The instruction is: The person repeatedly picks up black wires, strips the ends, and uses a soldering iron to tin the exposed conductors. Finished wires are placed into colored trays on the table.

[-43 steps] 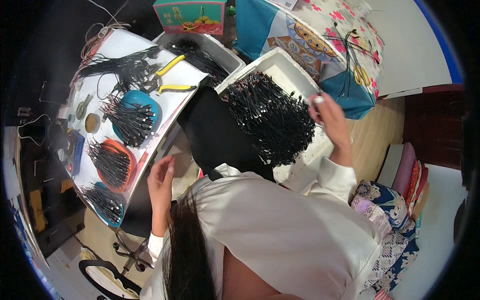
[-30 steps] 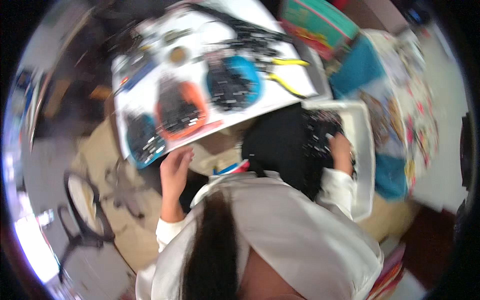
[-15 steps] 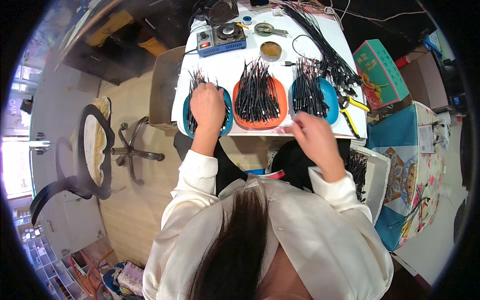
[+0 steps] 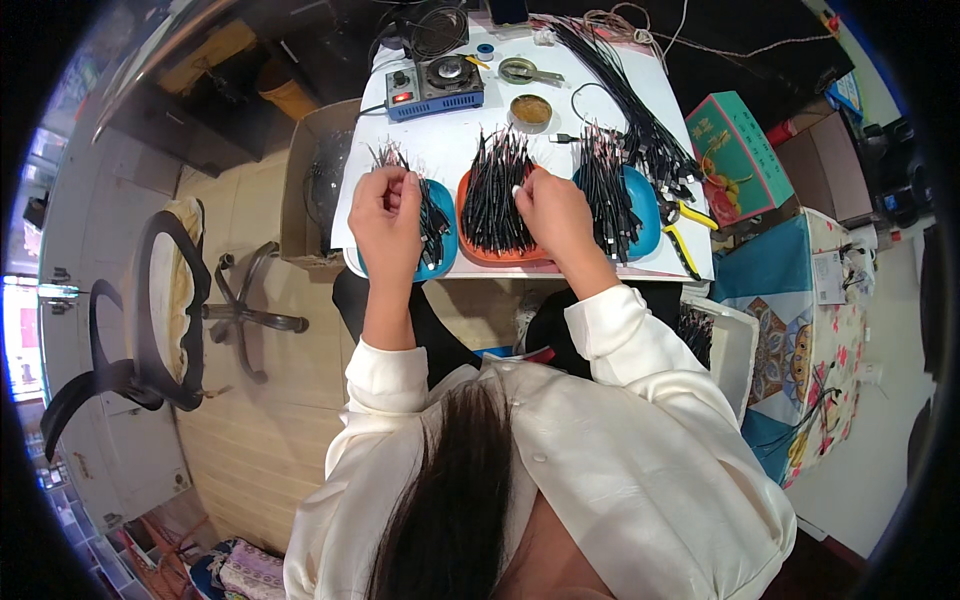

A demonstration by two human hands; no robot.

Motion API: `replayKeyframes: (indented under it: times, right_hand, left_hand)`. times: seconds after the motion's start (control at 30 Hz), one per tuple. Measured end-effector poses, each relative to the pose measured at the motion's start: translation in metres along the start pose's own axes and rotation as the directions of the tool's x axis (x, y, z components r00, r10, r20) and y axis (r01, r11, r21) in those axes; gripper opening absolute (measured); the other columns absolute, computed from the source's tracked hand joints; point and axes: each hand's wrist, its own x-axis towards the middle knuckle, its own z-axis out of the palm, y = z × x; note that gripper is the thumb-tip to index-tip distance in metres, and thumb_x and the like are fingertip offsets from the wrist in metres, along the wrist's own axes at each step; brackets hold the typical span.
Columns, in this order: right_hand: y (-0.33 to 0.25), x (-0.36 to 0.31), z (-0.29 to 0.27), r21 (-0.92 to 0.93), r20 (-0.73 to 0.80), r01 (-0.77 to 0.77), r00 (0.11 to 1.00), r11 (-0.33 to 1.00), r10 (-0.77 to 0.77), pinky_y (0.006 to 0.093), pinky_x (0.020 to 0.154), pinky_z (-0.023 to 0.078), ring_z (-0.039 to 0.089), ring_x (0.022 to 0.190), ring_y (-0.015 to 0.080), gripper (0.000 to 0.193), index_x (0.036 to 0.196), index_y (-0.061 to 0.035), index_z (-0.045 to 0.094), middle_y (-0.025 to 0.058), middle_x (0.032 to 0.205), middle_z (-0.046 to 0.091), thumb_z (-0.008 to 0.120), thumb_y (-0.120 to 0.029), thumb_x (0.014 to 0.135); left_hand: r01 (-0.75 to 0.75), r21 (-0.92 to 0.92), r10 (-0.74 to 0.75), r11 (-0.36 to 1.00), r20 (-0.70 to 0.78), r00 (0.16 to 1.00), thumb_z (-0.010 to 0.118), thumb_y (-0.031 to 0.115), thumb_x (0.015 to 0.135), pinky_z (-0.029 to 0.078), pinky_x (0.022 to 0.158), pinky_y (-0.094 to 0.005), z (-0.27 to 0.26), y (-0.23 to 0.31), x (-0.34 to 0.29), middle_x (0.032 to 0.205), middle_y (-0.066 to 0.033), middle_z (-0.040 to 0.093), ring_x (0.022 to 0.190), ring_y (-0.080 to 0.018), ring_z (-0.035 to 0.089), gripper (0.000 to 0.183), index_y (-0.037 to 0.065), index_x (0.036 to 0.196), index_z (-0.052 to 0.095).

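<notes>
My left hand (image 4: 385,222) is over the left blue tray (image 4: 449,215), with thumb and fingers pinched together. Black cable pieces with bare wire ends (image 4: 432,225) lie in that tray, partly covered by the hand. At the right side of the orange tray (image 4: 464,228), my right hand (image 4: 556,212) has its fingers curled closed near the cable pieces (image 4: 495,200) heaped there. What either hand's fingertips hold, if anything, is too small to make out. More cable pieces (image 4: 607,200) fill the right blue tray (image 4: 646,205).
Behind the trays stand a blue solder pot (image 4: 437,88), a round tin of brownish paste (image 4: 530,112) and a small tin with tweezers (image 4: 520,70). Long black cables (image 4: 640,100) stretch along the right side, near yellow-handled pliers (image 4: 683,250). A green box (image 4: 740,150) stands beyond the table's right edge.
My right hand has moved left, from in front of the right blue tray to the orange tray, and its fingers have closed. My left hand has shifted slightly left. The view has shifted slightly.
</notes>
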Motion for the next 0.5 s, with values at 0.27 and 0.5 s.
replayKeyframes:
  times: [0.27, 0.5]
  right_hand:
    - [0.001, 0.041, 0.018, 0.064, 0.029, 0.006, 1.000, 0.998, -0.008, 0.0446, 0.071, 0.052, 0.065, 0.076, 0.0365, 0.023, 0.080, -0.0039, 0.065, 0.0151, 0.083, 0.068, 0.069, -0.027, 0.077]
    - [0.004, 0.045, -0.011, 0.577, 0.018, -0.001, 1.000, 0.817, -0.011, 0.0245, 0.056, 0.046, 0.060, 0.060, 0.0103, 0.020, 0.093, 0.0012, 0.062, 0.0052, 0.070, 0.066, 0.065, -0.016, 0.084]
  left_hand:
    - [0.399, -0.741, -0.250, 0.540, 0.311, 0.917, 0.048, 0.004, 0.096, 0.037, 0.050, -0.0207, -0.019, 0.026, -0.018, 0.085, -0.0135, 0.063, 0.055, -0.0085, 0.047, 0.008, -0.001, 0.100, 0.053]
    - [0.639, -0.653, -0.378, 0.406, 0.517, 0.768, 0.048, 0.016, 0.099, 0.026, 0.042, -0.0197, -0.024, 0.025, -0.057, 0.065, -0.0033, 0.053, 0.045, -0.0048, 0.034, 0.019, 0.000, 0.103, 0.057]
